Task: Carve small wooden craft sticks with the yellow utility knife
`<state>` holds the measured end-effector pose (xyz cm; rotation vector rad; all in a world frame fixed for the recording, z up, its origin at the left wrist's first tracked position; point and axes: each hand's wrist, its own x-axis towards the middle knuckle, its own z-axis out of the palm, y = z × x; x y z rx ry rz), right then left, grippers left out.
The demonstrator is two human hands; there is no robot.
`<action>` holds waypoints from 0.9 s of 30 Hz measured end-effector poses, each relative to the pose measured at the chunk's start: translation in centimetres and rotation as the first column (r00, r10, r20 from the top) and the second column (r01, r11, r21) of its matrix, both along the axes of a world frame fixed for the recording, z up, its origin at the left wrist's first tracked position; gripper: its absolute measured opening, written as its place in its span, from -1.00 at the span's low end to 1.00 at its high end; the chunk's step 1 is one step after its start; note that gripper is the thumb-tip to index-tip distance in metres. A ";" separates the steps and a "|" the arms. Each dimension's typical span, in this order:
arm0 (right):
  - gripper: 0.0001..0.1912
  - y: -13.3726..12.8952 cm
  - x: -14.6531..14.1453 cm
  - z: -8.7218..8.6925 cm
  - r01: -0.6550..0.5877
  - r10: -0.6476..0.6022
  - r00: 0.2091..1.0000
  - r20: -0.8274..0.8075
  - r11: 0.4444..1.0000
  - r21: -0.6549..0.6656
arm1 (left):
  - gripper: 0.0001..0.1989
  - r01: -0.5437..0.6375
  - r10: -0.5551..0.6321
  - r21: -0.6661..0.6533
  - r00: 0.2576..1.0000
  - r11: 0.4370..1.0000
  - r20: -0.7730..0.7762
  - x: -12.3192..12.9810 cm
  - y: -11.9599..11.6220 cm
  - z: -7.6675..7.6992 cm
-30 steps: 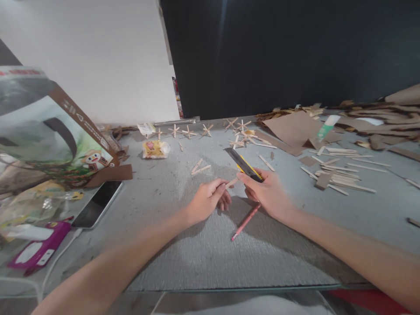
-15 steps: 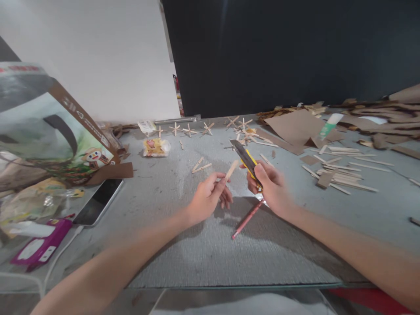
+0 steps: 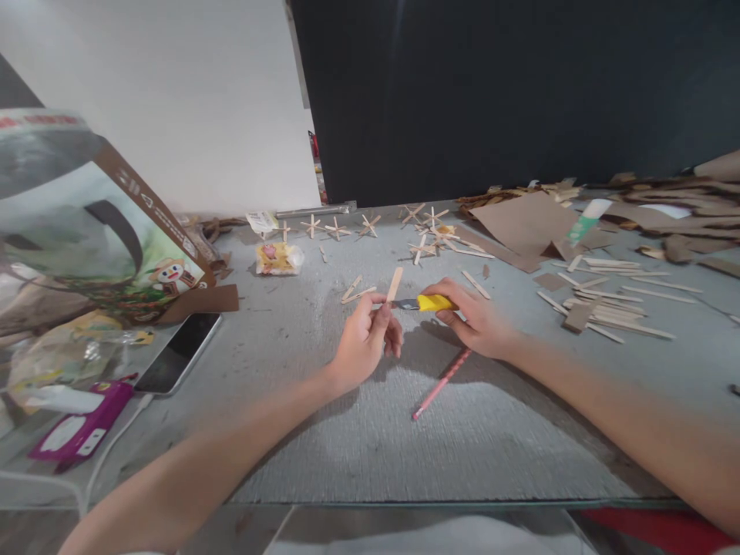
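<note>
Between the thumb and fingers of my left hand (image 3: 364,339) a popsicle stick (image 3: 395,284) points up and away from me. My right hand (image 3: 477,320) grips a yellow utility knife (image 3: 436,302), its blade (image 3: 405,304) pointing left. The blade tip meets the stick just above my left thumb, or lies right beside it; I cannot tell which. Below the right hand a pink pencil (image 3: 439,387) lies on the table. Beyond the left hand lie two sticks (image 3: 351,289) in a V shape.
Several star shapes of crossed sticks (image 3: 336,228) line the back. At right are loose sticks (image 3: 618,308), brown cardboard (image 3: 517,223) and a glue stick (image 3: 588,222). A snack packet (image 3: 279,259), a phone (image 3: 180,353), a purple box (image 3: 81,424) and a large bag (image 3: 104,223) occupy the left.
The right hand has turned the knife from upright to level and brought its blade left to the popsicle stick. The left hand has shifted slightly left, and its stick stands steeper.
</note>
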<state>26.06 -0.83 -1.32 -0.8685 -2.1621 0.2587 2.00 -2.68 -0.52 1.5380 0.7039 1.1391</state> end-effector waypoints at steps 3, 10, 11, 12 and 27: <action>-0.71 -0.3 -0.1 0.0 0.005 -0.006 1.000 -0.028 1.000 -0.028 | -0.53 0.059 -0.057 -0.046 0.998 0.997 0.038 -0.2 0.1 0.1; -0.55 -1.9 -1.7 1.1 0.075 -0.172 0.933 -0.315 0.952 -0.298 | -0.53 0.380 -0.361 -0.295 0.925 0.877 0.117 -0.5 0.7 0.7; -0.56 -2.2 -2.1 1.4 0.054 -0.178 0.921 -0.348 0.940 -0.338 | -0.54 0.413 -0.404 -0.327 0.909 0.850 0.099 -0.5 0.6 0.9; -0.58 -2.5 -2.5 1.6 0.046 -0.193 0.912 -0.363 0.926 -0.375 | -0.55 0.438 -0.439 -0.354 0.895 0.827 0.082 -0.5 0.6 1.1; -0.40 -3.3 -3.9 2.2 0.177 -0.397 0.836 -0.379 0.849 -0.498 | -0.59 0.265 -0.276 -0.222 0.961 0.938 -0.019 -0.1 0.7 0.1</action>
